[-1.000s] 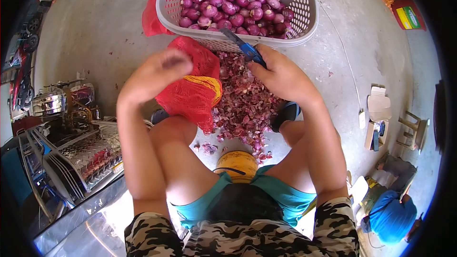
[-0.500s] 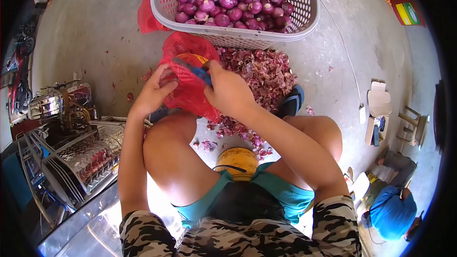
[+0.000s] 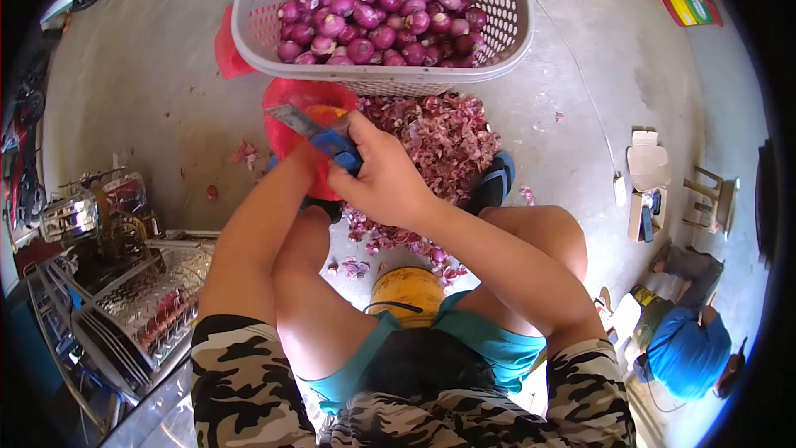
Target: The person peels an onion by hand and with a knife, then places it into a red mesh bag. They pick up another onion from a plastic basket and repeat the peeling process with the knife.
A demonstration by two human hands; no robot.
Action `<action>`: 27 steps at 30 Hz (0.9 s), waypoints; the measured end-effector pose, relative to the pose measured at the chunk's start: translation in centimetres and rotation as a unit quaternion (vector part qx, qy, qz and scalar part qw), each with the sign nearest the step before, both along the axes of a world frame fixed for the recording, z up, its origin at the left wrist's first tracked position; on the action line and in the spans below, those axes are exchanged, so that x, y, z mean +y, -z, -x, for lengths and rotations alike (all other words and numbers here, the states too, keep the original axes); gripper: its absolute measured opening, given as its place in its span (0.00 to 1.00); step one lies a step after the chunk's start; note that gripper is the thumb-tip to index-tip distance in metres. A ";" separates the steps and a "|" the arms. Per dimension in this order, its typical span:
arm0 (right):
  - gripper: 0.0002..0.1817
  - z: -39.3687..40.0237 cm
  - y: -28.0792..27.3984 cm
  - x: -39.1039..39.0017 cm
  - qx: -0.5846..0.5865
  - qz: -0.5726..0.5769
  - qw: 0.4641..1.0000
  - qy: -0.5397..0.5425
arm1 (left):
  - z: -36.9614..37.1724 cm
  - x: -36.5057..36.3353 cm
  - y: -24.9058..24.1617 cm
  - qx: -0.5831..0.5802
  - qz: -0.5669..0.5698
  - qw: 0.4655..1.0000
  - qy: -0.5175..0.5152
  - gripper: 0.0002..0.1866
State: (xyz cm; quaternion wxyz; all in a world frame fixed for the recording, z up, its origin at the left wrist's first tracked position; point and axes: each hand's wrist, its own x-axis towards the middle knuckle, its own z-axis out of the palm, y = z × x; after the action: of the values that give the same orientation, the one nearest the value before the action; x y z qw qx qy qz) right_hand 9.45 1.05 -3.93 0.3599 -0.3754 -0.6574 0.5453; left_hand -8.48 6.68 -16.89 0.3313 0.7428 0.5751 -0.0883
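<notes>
My right hand [image 3: 383, 168] is closed round the blue handle of a knife [image 3: 292, 119], its blade pointing to the upper left. Reaching into the red mesh bag [image 3: 283, 138], my left hand [image 3: 311, 168] shows little beyond the wrist; its fingers are hidden by the bag, the knife and my right hand. Something yellow-orange shows inside the bag. Ahead stands a grey plastic basket [image 3: 381, 75] holding many peeled purple onions [image 3: 383, 17]. Loose onion skins [image 3: 439, 137] are heaped on the floor right of the bag.
A yellow bucket [image 3: 406, 292] stands between my legs. Metal racks [image 3: 157, 282] are at the left. At the right are a white cable [image 3: 584, 66], an open cardboard box [image 3: 647, 166] and a wooden stool [image 3: 709, 199]. A person in blue [image 3: 688, 353] is at the lower right.
My left hand has gone from the bag's left side down into it. My right hand and the knife have shifted slightly left and down. The whole view has shifted a little.
</notes>
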 end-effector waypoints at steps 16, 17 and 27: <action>0.13 0.2 0.1 0.0 -0.022 -0.016 0.999 -0.043 | 0.6 0.3 -0.3 0.049 0.034 0.998 0.008 0.18; 0.13 0.2 0.4 0.0 -0.026 -0.017 0.998 -0.048 | 0.5 0.3 -0.3 0.050 0.034 0.998 0.009 0.18; 0.14 -0.1 0.2 0.4 -0.050 -0.042 0.996 -0.054 | 1.1 0.3 -0.9 0.061 0.046 0.997 0.010 0.18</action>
State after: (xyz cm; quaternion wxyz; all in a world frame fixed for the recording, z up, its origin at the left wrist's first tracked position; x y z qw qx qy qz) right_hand 9.58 1.49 -4.16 0.3123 -0.3510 -0.7162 0.5160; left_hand -9.61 7.02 -15.99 0.3286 0.7258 0.5819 -0.1629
